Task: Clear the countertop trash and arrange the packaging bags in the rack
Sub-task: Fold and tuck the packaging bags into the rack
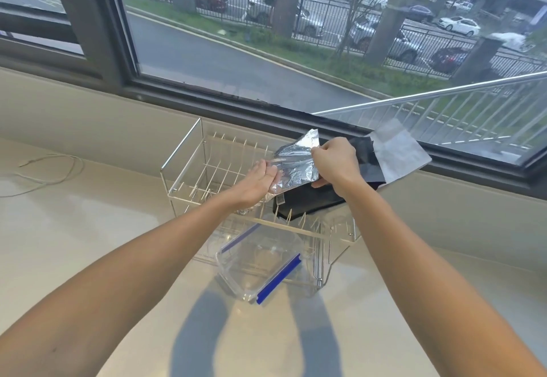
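Note:
A wire rack (189, 163) with upright prongs stands on the pale countertop (88, 228) below the window. Over its middle I hold a crinkled silver foil bag (296, 166). My left hand (260, 181) supports the bag's lower left side, and my right hand (334, 163) pinches its upper right edge. A black bag (310, 202) with a white flap (399, 151) lies across the rack's right part, behind and under my right hand. A clear zip bag (260, 267) with a blue seal strip leans at the rack's near end.
A thin pale cord (50, 169) curls on the counter at the far left. The dark window frame (236, 104) and a raised ledge run just behind the rack. A slanted metal rail (429, 94) shows through the glass at right.

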